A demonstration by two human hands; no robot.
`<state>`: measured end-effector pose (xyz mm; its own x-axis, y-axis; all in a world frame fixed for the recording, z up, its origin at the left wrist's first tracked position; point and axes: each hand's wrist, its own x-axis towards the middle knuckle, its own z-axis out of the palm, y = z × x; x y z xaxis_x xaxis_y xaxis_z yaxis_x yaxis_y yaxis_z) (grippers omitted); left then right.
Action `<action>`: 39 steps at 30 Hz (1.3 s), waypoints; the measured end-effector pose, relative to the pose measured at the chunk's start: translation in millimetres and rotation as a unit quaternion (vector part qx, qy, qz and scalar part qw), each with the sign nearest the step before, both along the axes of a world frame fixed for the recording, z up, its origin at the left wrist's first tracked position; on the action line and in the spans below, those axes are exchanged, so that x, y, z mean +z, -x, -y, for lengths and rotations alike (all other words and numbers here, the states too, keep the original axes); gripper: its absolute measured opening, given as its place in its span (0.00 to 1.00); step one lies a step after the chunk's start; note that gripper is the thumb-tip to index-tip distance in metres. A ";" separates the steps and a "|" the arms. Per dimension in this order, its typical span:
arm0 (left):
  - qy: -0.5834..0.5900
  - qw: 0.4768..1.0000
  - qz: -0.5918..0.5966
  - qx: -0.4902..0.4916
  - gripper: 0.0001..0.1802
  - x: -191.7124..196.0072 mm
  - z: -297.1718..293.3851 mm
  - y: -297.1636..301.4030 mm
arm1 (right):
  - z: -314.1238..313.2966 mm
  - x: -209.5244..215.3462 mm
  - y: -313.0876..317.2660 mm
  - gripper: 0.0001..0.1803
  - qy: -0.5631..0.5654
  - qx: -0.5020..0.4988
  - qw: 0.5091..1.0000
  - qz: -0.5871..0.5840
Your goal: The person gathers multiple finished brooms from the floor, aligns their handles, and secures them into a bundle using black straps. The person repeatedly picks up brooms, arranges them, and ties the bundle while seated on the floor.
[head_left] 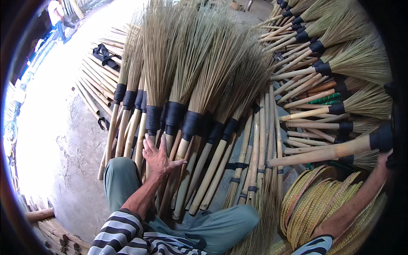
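Note:
My left hand (158,159) lies with fingers spread over the handles of several grass brooms (187,55), just below their black bindings. Their bristles point away from me and their bamboo handles come toward my knees. At the right rim, my right hand (384,158) grips a broom (327,153) by its black-wrapped neck. Its thick bamboo handle points left across the scene, raised above the brooms beneath it. The dark rim hides its bristles and most of my right fingers.
More finished brooms (352,63) are piled at the right, bristles outward. Coiled woven yellow strapping (314,199) sits near my right forearm. Bamboo poles (97,76) lie at the far left beside a black strip (105,56). A person (57,17) is at the far upper left.

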<state>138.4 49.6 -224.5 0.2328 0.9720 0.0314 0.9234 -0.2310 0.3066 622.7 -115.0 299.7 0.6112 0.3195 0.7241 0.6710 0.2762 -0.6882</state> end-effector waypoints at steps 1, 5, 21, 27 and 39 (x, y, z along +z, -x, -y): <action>-0.006 1.000 0.010 -0.002 0.79 0.9 0.0 0.4 | -25.4 -7.4 19.7 0.36 0.009 0.051 0.998 -0.042; 0.009 1.000 0.027 0.006 0.82 6.1 -0.4 3.5 | -131.6 -65.8 106.7 0.31 0.059 0.171 0.966 -0.186; 0.031 0.981 0.188 -0.030 0.62 0.6 -13.4 40.7 | -230.7 -462.5 323.2 0.52 0.281 0.145 0.901 -0.297; 0.124 0.869 0.478 0.039 0.46 -4.1 -30.6 53.4 | -238.1 -471.0 355.3 0.52 0.229 0.194 0.841 -0.450; 0.122 0.919 0.375 -0.004 0.46 -19.3 -30.4 38.0 | -257.5 -467.6 385.5 0.44 0.286 0.093 0.928 -0.221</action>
<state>100.4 80.0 -243.9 0.2418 0.9698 -0.0330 0.4303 -0.0767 0.8994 237.3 142.6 -167.8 0.7033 0.7044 0.0958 0.2659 -0.1356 -0.9544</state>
